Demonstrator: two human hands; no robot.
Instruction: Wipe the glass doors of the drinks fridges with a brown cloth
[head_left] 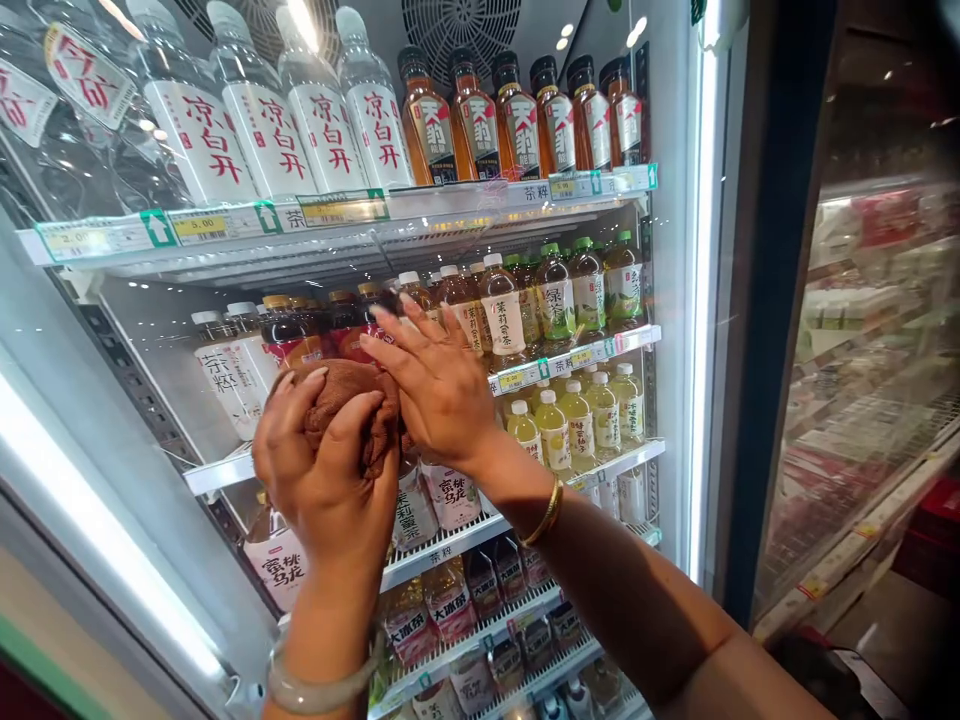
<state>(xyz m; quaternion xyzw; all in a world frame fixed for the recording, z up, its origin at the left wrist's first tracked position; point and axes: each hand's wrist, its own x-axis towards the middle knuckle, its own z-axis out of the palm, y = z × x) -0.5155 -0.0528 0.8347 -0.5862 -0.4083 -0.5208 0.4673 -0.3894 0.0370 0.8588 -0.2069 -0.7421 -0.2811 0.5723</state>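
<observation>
Brown cloth (352, 410) gripped before cooler (675, 300) full of bottles (555, 295).

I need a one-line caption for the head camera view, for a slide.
Left hand grips a crumpled brown cloth and right hand rests on it, before lit drinks cooler shelves.

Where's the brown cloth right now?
In the head view, left of centre: the brown cloth is bunched in the left hand, the right hand touching it, before the second shelf.
</observation>
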